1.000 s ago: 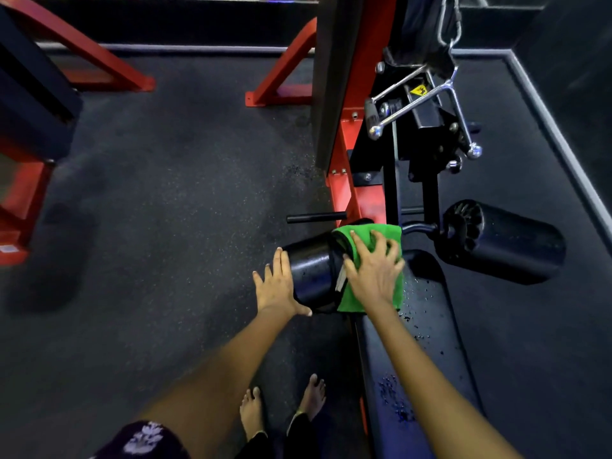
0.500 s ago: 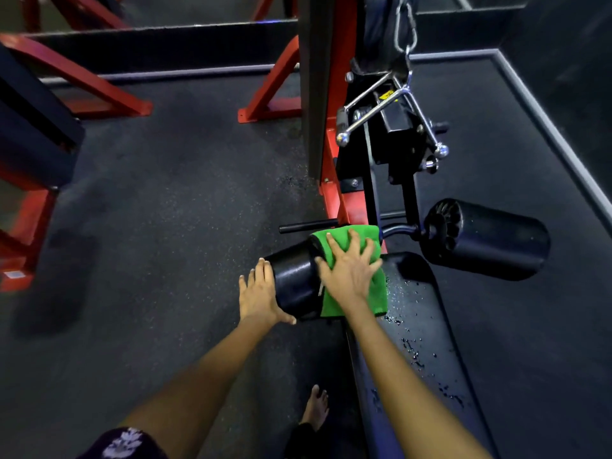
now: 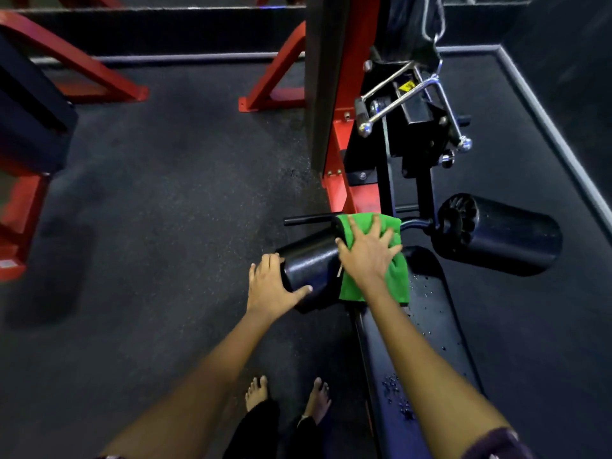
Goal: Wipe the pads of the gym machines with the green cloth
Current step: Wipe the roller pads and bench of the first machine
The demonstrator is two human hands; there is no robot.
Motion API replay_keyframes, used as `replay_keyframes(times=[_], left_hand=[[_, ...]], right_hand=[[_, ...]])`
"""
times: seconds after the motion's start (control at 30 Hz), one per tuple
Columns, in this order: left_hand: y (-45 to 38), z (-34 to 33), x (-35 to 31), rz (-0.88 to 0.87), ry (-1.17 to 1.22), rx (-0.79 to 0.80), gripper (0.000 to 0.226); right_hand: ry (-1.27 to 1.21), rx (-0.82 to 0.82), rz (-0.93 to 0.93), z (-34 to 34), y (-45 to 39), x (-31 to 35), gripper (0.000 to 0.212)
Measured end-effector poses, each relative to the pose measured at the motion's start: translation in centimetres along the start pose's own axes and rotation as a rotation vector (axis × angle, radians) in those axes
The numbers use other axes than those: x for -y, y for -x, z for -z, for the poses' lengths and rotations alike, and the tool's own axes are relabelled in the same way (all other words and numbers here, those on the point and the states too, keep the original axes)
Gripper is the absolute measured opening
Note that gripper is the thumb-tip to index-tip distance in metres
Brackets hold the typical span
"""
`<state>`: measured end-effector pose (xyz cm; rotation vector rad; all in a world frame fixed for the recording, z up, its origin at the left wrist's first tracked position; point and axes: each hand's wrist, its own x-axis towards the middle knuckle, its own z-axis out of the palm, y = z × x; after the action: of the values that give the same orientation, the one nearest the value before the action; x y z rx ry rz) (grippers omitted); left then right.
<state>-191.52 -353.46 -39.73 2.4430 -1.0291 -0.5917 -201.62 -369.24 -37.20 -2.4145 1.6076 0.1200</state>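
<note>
A green cloth (image 3: pixel 381 286) is draped over the inner end of the left black roller pad (image 3: pixel 311 263). My right hand (image 3: pixel 366 256) lies flat on the cloth with fingers spread, pressing it onto the roller. My left hand (image 3: pixel 273 286) cups the roller's outer end, thumb along its front. A second black roller pad (image 3: pixel 506 235) sticks out to the right, untouched. The long black seat pad (image 3: pixel 427 342) runs toward me under my right forearm and carries water droplets.
The red and black machine frame (image 3: pixel 344 134) rises behind the rollers, with a chrome handle (image 3: pixel 410 97) hanging on it. Another red frame (image 3: pixel 73 67) and a dark pad stand at left. My bare feet (image 3: pixel 288 395) rest on dark rubber flooring. A raised grey floor edge (image 3: pixel 543 120) runs at right.
The view has shifted slightly with my head. My right hand with the cloth stays on the roller's inner end, and my left hand has wrapped further around the outer end.
</note>
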Motion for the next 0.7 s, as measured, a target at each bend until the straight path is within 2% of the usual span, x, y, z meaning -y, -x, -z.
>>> replay_keyframes(times=[0.07, 0.1, 0.2, 0.23, 0.3, 0.37, 0.47, 0.57, 0.7], left_hand=[[-1.5, 1.3, 0.4, -0.007, 0.006, 0.067, 0.078], [-2.3, 1.8, 0.5, -0.008, -0.029, 0.129, 0.085], [-4.0, 2.3, 0.6, 0.025, -0.151, 0.341, 0.128], [-4.5, 2.3, 0.6, 0.028, -0.178, 0.399, 0.137], [-5.3, 2.3, 1.0, 0.023, -0.199, 0.494, 0.140], [-5.8, 2.0, 1.3, 0.058, -0.124, 0.564, 0.135], [-6.0, 1.6, 1.9, 0.106, -0.004, 0.574, 0.131], [-5.9, 1.6, 1.8, 0.085, -0.044, 0.544, 0.131], [-5.0, 1.1, 1.3, 0.052, -0.138, 0.486, 0.136]], right_hand=[[0.105, 0.019, 0.090, -0.4, 1.1, 1.2, 0.059], [0.143, -0.007, 0.150, -0.9, 2.0, 1.0, 0.060], [0.199, -0.104, 0.389, -2.1, 4.0, -1.3, 0.069], [0.209, -0.140, 0.412, -2.2, 3.9, -2.2, 0.067], [0.146, -0.125, 0.273, -1.3, 2.6, -2.5, 0.058], [0.053, -0.007, 0.051, -0.3, 0.6, -1.5, 0.059], [0.088, 0.026, -0.003, 0.1, -1.0, 1.3, 0.059], [0.169, 0.038, 0.045, 0.0, 0.0, 1.3, 0.057], [0.219, -0.082, 0.309, -1.2, 3.0, -0.8, 0.052]])
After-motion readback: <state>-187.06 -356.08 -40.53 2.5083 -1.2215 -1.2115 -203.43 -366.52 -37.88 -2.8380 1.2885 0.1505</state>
